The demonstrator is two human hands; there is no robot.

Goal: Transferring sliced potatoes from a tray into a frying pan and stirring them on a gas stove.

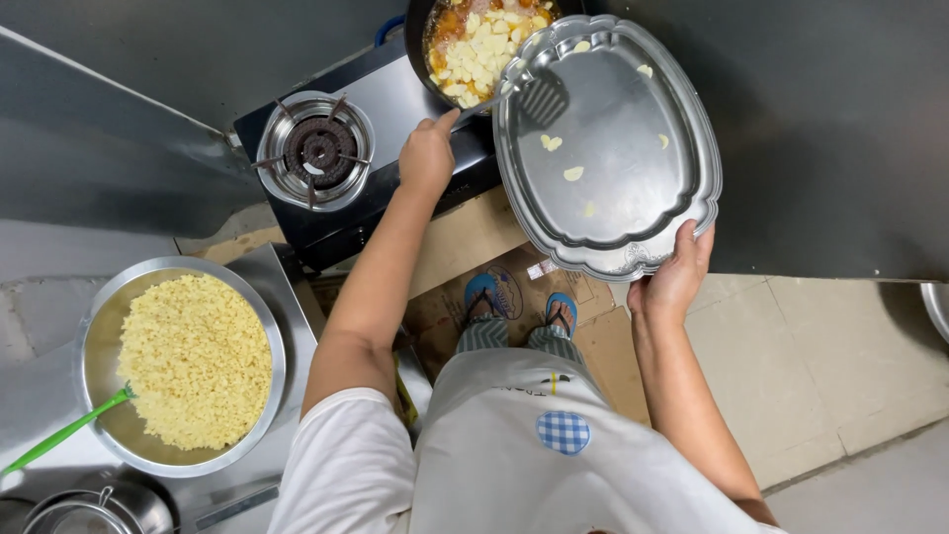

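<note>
My right hand [674, 280] grips the near edge of a large scalloped steel tray [633, 119], tilted toward a dark pan [420, 40] on the stove. A few pale food pieces still cling to the tray. My left hand [427, 156] holds the handle of a slotted spatula [539, 99] whose blade rests against the tray near the pan. The pan holds pale chunks in an orange sauce [474, 44].
A two-burner gas stove [386, 99] has an unused burner [318, 148] on the left. A wide steel bowl of yellow grains [193, 361] with a green-handled utensil [64, 433] sits at lower left. Flattened cardboard [465, 237] lies under my sandalled feet. A steel pot [94, 509] is at the bottom left.
</note>
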